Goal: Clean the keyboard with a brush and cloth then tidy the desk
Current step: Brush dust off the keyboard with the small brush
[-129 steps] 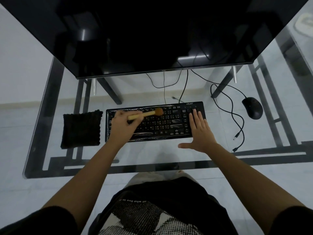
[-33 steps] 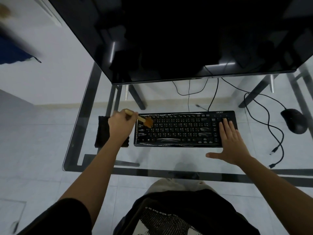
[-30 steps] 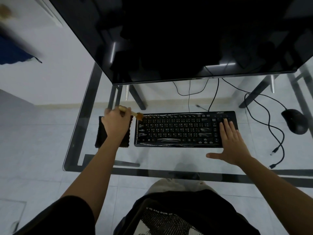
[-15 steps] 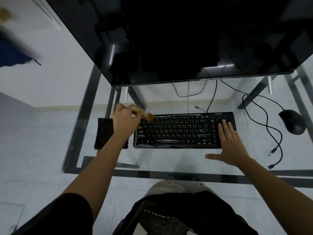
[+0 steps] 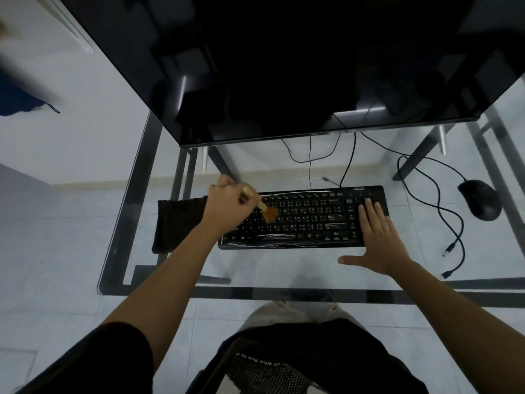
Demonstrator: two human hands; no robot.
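The left hand (image 5: 227, 207) is curled around the pale wooden handle of the brush (image 5: 262, 209), fingers clamped on it, and the orange-brown bristles now press on the keys in the left-centre part of the black keyboard (image 5: 306, 220). Half a second ago the bristle head sat at the keyboard's top left corner; since then it has swept down and to the right, onto the second and third key rows, and the hand has come with it so that the knuckles now cover the keyboard's left end. The right hand (image 5: 377, 237) has not moved: it lies flat with fingers spread slightly apart, fingertips on the number pad at the keyboard's right end, thumb stretched out to the left over the glass desk (image 5: 278, 268), pinning the keyboard in place. The dark cloth (image 5: 177, 223) lies flat on the glass just left of the keyboard, its right edge partly hidden by the left wrist, where it was before. The black mouse (image 5: 480, 203) sits well apart to the right, with its cable (image 5: 443, 214) looping across the glass. The dark monitor (image 5: 284, 66) stands behind the keyboard.
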